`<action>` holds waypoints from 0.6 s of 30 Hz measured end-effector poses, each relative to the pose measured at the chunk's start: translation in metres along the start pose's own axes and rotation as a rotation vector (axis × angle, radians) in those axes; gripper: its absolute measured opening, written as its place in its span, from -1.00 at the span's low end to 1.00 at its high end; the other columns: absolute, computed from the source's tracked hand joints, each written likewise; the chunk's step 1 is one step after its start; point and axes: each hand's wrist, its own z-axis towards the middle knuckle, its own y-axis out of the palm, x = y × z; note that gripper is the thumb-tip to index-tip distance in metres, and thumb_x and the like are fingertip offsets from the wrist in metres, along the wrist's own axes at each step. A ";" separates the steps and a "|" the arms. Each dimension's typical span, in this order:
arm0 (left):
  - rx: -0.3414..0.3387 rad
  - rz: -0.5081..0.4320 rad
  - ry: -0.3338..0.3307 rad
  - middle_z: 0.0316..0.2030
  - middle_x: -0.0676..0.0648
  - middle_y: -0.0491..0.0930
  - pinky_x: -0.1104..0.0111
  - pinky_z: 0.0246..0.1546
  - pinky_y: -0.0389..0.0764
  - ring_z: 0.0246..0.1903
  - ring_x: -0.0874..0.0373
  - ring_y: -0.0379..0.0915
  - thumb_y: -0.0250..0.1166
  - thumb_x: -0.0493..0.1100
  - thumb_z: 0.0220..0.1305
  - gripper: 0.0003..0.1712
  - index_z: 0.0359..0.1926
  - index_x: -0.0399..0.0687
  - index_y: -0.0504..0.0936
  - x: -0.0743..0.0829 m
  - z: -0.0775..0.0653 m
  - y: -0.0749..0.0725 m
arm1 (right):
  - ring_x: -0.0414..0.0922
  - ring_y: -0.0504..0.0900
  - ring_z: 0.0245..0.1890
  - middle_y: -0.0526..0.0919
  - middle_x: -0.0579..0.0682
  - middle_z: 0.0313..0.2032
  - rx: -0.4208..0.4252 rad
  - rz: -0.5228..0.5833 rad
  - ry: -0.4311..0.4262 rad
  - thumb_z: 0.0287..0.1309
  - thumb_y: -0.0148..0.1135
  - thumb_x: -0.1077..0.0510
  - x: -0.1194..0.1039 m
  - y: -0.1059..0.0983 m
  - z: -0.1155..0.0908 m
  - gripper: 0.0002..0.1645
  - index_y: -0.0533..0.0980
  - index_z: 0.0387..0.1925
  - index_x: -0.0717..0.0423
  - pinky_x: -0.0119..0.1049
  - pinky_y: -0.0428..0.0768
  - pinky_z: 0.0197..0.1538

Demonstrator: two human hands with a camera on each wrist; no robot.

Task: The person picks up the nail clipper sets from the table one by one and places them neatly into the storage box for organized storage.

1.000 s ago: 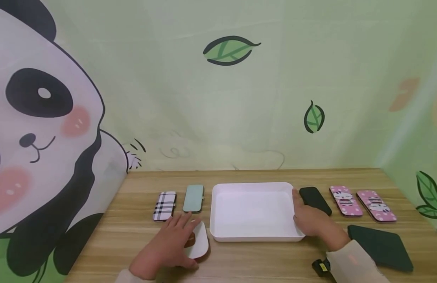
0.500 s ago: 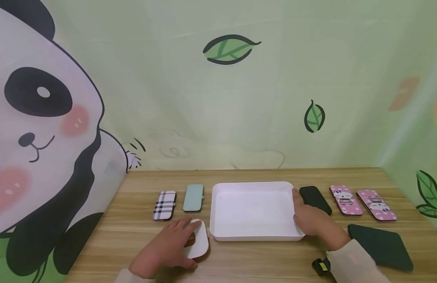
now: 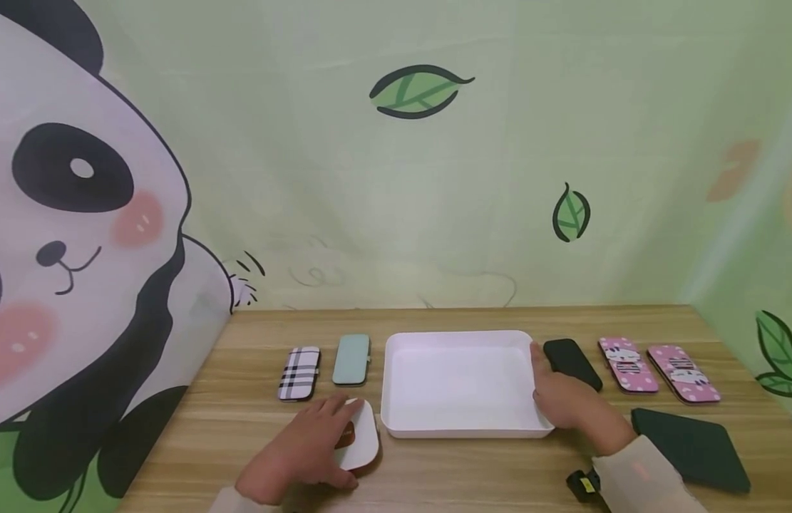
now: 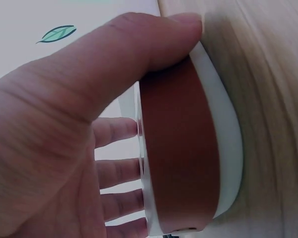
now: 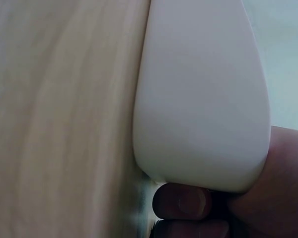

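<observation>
My left hand spans a white, rounded case with a brown band, low on the wooden table. In the left wrist view the thumb presses one side of this case, and the fingertips meet its opposite edge. A shallow white tray stands in the middle. My right hand grips its right rim, the thumb along the top edge. In the right wrist view, curled fingers sit against the outer wall of the tray, which hides part of the hand.
Behind my left hand lie a plaid case and a mint-green case. A black case, two pink patterned cases and a dark green flat pad lie on the right. A printed panda backdrop borders the table.
My left fingers have drawn back and bent down over the white case. The right hand and the tray keep their places.
</observation>
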 end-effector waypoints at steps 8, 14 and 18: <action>-0.002 -0.001 0.006 0.46 -0.24 0.21 -0.22 0.34 0.22 0.38 -0.31 0.17 0.61 0.33 -0.26 0.30 0.49 0.02 0.25 -0.001 0.000 0.002 | -0.11 0.39 -0.69 0.46 0.01 -0.59 -0.009 -0.011 0.004 0.47 -0.12 0.13 -0.001 0.000 -0.003 -0.06 -0.44 0.53 0.33 -0.24 0.38 -0.49; -0.012 0.004 -0.001 0.46 -0.23 0.21 -0.21 0.35 0.23 0.39 -0.29 0.17 0.61 0.32 -0.24 0.29 0.50 0.04 0.24 -0.002 0.001 0.003 | -0.09 0.44 -0.63 0.45 0.04 -0.49 -0.003 0.000 -0.005 0.48 -0.12 0.14 -0.004 -0.003 -0.005 -0.07 -0.42 0.53 0.35 -0.23 0.43 -0.43; -0.010 0.010 -0.002 0.46 -0.24 0.20 -0.20 0.35 0.23 0.39 -0.30 0.16 0.60 0.32 -0.24 0.29 0.50 0.05 0.22 -0.002 0.001 0.003 | -0.09 0.42 -0.65 0.43 0.03 -0.53 0.004 -0.006 -0.017 0.48 -0.14 0.15 -0.004 -0.003 -0.006 -0.09 -0.41 0.53 0.37 -0.23 0.41 -0.44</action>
